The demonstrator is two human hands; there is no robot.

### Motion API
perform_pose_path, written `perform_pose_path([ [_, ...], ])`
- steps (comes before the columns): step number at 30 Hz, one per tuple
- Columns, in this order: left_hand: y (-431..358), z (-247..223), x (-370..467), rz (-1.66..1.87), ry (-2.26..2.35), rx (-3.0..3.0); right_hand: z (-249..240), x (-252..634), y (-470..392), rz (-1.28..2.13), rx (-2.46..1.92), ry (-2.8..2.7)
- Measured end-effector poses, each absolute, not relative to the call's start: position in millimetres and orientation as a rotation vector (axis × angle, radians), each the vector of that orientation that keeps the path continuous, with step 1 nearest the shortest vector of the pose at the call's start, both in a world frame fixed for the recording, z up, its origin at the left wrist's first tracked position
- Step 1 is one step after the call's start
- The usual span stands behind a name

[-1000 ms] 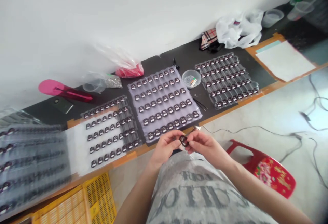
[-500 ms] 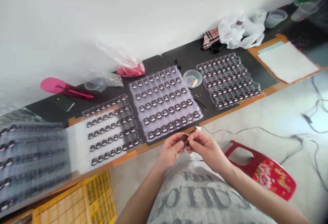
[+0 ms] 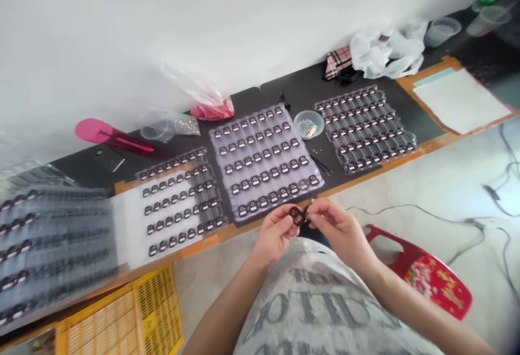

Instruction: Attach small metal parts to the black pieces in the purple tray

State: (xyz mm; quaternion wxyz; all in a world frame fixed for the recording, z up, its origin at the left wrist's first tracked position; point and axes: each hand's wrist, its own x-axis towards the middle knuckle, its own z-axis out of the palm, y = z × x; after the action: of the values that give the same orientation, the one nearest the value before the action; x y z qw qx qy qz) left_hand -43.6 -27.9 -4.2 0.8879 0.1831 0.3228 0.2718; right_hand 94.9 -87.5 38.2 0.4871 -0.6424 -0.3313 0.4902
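Above the table's front edge, my left hand [image 3: 277, 236] pinches a small dark round part [image 3: 297, 215] with an open, ring-like middle. My right hand [image 3: 340, 229] is close on its right side, thumb and fingertips pressed together on a small dark piece whose kind I cannot make out. Whether that piece is joined to the round part is unclear. Just beyond my hands lies a pale purple tray [image 3: 260, 175] holding rows of small black parts with white labels. Tweezers [image 3: 322, 165] rest beside it, near a round clear tub [image 3: 309, 125] of tiny clear pieces.
Another filled clear tray [image 3: 365, 130] lies to the right, and one [image 3: 179, 203] to the left. Stacked trays [image 3: 57, 252] stand at far left. A yellow crate [image 3: 158, 311] is below the table. A red stool [image 3: 430, 279] and cables [image 3: 410, 207] are at right.
The dark part has turned so its ring-like opening shows. My right fingertips have shifted slightly right and up, a little apart from my left ones. The view has moved slightly.
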Motion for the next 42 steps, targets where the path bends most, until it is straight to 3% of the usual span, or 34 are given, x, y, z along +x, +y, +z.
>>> perform_pose_path([
  [6,-23.0,2.5,-41.6,0.569,0.602,0.351,55.4,108.0,-68.3,0.852,-1.626,-1.312],
  [13,-17.1,9.7,-39.6,0.578,0.598,0.351,64.0,110.5,-54.3,0.746,-1.520,-1.637],
  [42,14.4,28.5,-43.7,0.566,0.640,0.507,60.9,107.7,-44.6,0.634,-1.391,-1.545],
])
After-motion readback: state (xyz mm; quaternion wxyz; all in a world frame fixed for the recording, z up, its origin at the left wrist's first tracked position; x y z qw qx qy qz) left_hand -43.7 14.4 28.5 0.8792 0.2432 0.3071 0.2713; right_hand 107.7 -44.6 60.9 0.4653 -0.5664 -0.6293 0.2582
